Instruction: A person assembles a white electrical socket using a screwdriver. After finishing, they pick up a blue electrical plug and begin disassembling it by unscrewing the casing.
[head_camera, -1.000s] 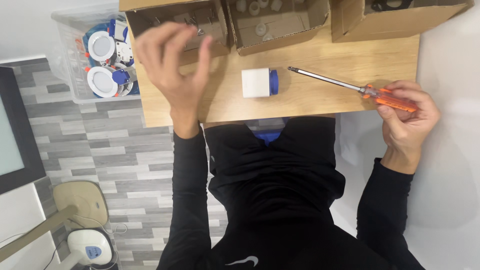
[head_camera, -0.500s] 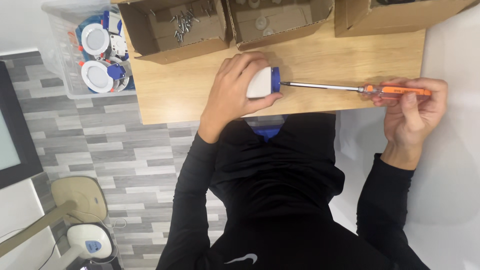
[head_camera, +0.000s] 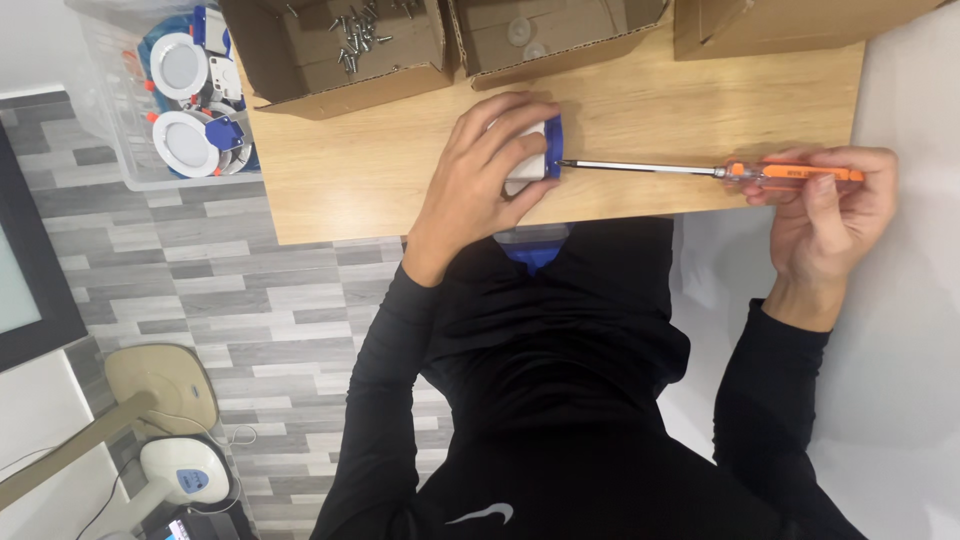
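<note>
screwdriver (head_camera: 700, 171) with an orange handle lies level over the wooden counter (head_camera: 380, 170), its long metal shaft running crosswise from the right hand (head_camera: 825, 200) toward the left hand (head_camera: 480, 170). the tip meets the blue edge of a small white and blue part (head_camera: 535, 160) near the middle of the counter's near side. the right hand's fingers are clenched round the orange handle, out past the counter's right end. the left hand's fingers are wrapped over the white and blue part, pressing it down on the counter, so most of it is hidden. the long axis of the screwdriver points straight at the part, and the part lies to the left of the right hand, with the whole shaft between them; the left hand is the nearer one to the part, already on it.

compared with 0.5 s ago, the hands sit in much the same places, the left over the part and the right on the handle, with the tip at the blue edge. 1 s ago the left hand was raised and empty above the counter, the part stood uncovered, and the screwdriver lay slanted with its tip short of the part.

at the counter's far side stand 3 cardboard boxes; the left box (head_camera: 330, 60) holds loose screws (head_camera: 360, 35). left of the counter a clear tub (head_camera: 120, 160) holds round white lamps (head_camera: 185, 142) with blue fittings.
</note>
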